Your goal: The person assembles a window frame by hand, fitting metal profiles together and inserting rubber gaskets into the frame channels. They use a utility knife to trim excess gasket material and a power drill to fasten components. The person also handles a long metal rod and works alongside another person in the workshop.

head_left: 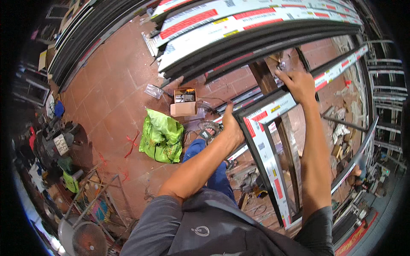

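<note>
A dark metal window or door frame (267, 158) with white and red printed protective film stands in front of me, one mitred corner nearest my body. My left hand (232, 128) is closed round that corner, the thumb up along its outer edge. Farther along the same long rail, my right hand (300, 87) grips the top edge, with fingers bent over the far side and partly hidden. A brown bar (262, 79) passes beneath the rail.
Film-covered profiles (256, 32) lie stacked across the far side. An open cardboard box (183, 104) and a bright green bag (160, 138) rest on the red tiled floor (106, 98) to the left. A round fan (89, 239) stands at lower left, metal racks (388, 89) at right.
</note>
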The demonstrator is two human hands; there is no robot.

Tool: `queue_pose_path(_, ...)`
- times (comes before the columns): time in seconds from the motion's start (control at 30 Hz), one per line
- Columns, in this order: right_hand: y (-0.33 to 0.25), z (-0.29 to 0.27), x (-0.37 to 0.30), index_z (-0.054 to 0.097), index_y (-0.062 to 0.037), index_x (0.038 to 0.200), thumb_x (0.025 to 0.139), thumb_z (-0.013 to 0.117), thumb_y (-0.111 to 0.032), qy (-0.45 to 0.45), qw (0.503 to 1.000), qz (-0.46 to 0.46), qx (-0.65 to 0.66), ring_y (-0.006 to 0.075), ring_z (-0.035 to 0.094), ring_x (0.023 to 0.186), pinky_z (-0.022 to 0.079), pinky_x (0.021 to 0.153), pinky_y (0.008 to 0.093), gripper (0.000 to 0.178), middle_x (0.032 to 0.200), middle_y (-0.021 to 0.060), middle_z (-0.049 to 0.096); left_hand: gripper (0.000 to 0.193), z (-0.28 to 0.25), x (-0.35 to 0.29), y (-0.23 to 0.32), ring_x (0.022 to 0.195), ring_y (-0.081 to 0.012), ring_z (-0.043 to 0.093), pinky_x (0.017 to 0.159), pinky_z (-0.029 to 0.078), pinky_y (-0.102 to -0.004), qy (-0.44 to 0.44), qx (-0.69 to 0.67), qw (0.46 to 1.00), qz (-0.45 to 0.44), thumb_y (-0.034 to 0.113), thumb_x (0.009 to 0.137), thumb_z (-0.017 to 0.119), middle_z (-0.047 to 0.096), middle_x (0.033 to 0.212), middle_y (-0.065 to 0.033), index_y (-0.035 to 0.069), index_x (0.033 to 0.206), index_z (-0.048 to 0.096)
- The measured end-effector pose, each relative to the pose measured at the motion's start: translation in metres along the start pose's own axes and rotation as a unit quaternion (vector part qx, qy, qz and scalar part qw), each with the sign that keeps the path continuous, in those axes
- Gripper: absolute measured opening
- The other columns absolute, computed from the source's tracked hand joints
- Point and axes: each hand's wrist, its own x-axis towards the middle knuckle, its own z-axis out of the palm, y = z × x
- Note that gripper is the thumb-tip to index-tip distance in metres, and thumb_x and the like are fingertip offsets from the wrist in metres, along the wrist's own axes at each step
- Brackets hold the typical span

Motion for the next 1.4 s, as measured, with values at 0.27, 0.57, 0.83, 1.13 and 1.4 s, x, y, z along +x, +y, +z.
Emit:
queue_pose_path(0.27,0.023,0.005,-0.002,0.076,-0.0092,0.107,0.098,0.054,-0.064,0.086,0.973,-0.043,0.210,0.0303,0.070,0.098,0.052,0.087,0.0397,0.060,0.103,0.0166,0.074,0.083,-0.026,0.029,0.004,0.115,-0.0422,0.066,0.105,0.050,-0.0604,-0.035,0.039,0.999,0.001,0.071,0.102,0.028,0.068,0.128,-0.0238,0.000,0.132,0.059)
queue_pose_path(0.57,0.061,0.005,-0.280,0.060,0.0037,0.133,0.107,0.050,-0.025,0.421,0.690,0.305,0.503,0.0252,0.067,0.115,0.053,0.097,0.0336,0.040,0.123,0.0135,0.067,0.071,-0.048,0.006,0.000,0.114,-0.0254,0.063,0.100,0.052,-0.0442,-0.138,0.198,0.922,0.302,0.064,0.090,0.071,0.064,0.122,-0.0055,0.009,0.131,0.056)
queue_pose_path(0.83,0.048,0.139,-0.679,0.066,-0.0139,0.100,0.102,0.065,-0.037,0.656,0.304,0.616,0.313,0.0103,0.060,0.069,0.040,0.058,0.0259,0.023,0.085,-0.0033,0.067,0.070,-0.014,0.001,-0.017,0.092,-0.0197,0.068,0.069,0.060,-0.0384,-0.029,0.295,0.907,0.298,0.013,0.078,0.089,0.064,0.117,-0.0093,0.007,0.137,0.053)
queue_pose_path(1.13,0.018,0.166,-0.653,0.060,-0.0155,0.096,0.088,0.072,-0.065,0.642,-0.041,0.533,0.550,0.0171,0.052,0.061,0.044,0.055,0.0312,0.052,0.068,-0.0008,0.053,0.066,-0.036,0.029,0.008,0.118,-0.0372,0.064,0.096,0.053,-0.0642,-0.188,0.384,0.892,0.143,0.061,0.090,0.062,0.066,0.131,-0.0126,0.014,0.136,0.062)
queue_pose_path(1.4,0.048,0.223,-0.685,0.062,-0.0055,0.133,0.096,0.065,-0.052,0.648,-0.042,0.355,0.672,0.0347,0.064,0.114,0.052,0.101,0.0542,0.059,0.124,0.0145,0.069,0.042,-0.017,-0.011,-0.022,0.098,-0.0230,0.070,0.084,0.059,-0.0455,-0.161,0.354,0.894,0.223,0.041,0.093,0.072,0.073,0.108,-0.0045,0.017,0.126,0.068)
